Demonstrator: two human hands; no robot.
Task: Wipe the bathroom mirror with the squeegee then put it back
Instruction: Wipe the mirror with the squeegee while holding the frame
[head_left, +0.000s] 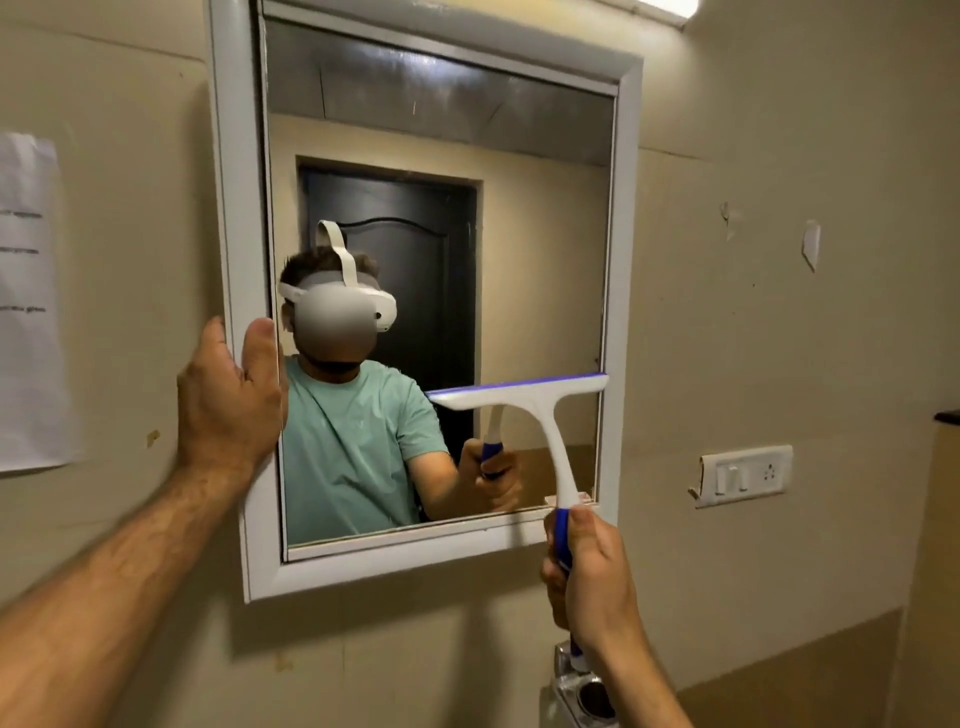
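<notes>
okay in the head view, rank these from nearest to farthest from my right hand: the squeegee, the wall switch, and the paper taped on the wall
1. Squeegee: in the right hand itself, which grips its blue handle; blade on the mirror's lower right.
2. Wall switch: on the wall, up and to the right of that hand.
3. Paper: far left wall, beyond the mirror and the left hand.

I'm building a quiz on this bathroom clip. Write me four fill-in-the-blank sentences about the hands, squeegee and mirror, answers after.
1. The right hand grips the squeegee by its ____ handle.
2. The left hand holds the mirror's white ____.
3. The squeegee's blade lies against the ____.
4. The blade sits in the mirror's lower ____ part.

Answers: blue; frame; mirror; right
</notes>
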